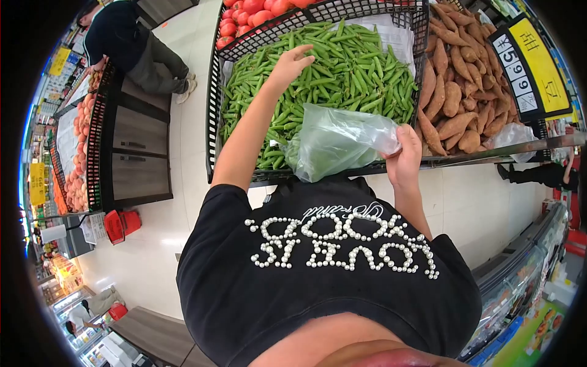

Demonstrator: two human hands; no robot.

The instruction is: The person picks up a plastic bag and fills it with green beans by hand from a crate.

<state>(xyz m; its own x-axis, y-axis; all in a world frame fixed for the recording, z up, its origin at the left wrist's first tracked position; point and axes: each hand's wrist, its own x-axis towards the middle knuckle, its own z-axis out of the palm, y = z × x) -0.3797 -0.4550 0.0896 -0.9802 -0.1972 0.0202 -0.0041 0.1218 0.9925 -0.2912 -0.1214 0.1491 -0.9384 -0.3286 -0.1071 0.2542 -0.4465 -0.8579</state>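
Green pea pods (361,70) lie heaped in a black mesh-sided crate (213,110). Over the left part of the heap reaches my left hand (291,66), its fingers apart and nothing visible between them. My right hand (405,153) is closed on the rim of a clear plastic bag (342,137), near the crate's front edge at the right. The bag hangs over the front of the heap, and something green shows through it; whether that is inside or behind it I cannot tell.
Red tomatoes (251,15) are behind the pods. Sweet potatoes (452,98) fill the section on the right, beside a yellow price sign (532,61). A person in dark clothes (122,40) bends over a produce stand at the left. A red basket (121,225) stands below that stand.
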